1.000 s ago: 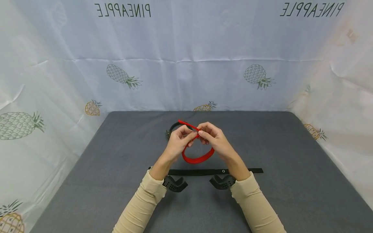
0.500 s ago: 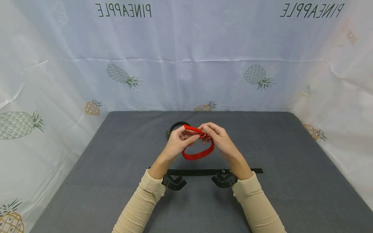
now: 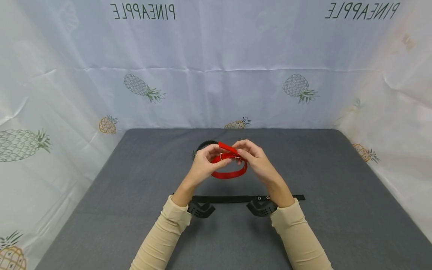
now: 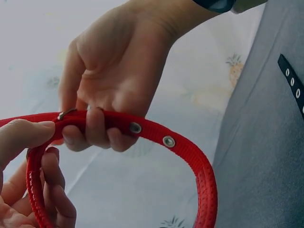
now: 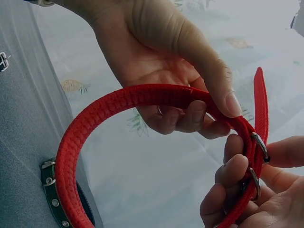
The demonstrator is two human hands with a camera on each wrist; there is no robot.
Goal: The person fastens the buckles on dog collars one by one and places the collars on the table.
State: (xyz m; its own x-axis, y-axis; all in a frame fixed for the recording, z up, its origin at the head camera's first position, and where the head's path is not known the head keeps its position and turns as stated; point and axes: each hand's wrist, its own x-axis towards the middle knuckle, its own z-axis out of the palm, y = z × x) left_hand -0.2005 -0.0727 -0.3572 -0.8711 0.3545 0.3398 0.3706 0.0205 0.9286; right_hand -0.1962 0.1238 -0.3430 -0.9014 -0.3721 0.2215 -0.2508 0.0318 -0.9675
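A red collar (image 3: 229, 174) with metal eyelets is bent into a loop above the table, held between both hands. My left hand (image 3: 204, 165) grips the left side of the loop, its thumb on the band in the right wrist view. My right hand (image 3: 254, 157) pinches the collar by its metal buckle (image 5: 260, 148), fingers curled around the band. The free strap end (image 5: 261, 99) passes by the buckle and sticks out, pointing up-left in the head view. Whether the buckle pin sits in an eyelet is hidden.
A black strap (image 3: 222, 199) with eyelets lies straight across the grey table (image 3: 141, 187) under the wrists. Behind my left hand rests a curled black collar (image 3: 206, 143), partly covered. A pineapple-print curtain (image 3: 216, 97) hangs around the table.
The hands have turned the collar so its buckle hardware shows. The right hand has shifted slightly right, the strap end has swung right, and the loop's lower edge has risen.
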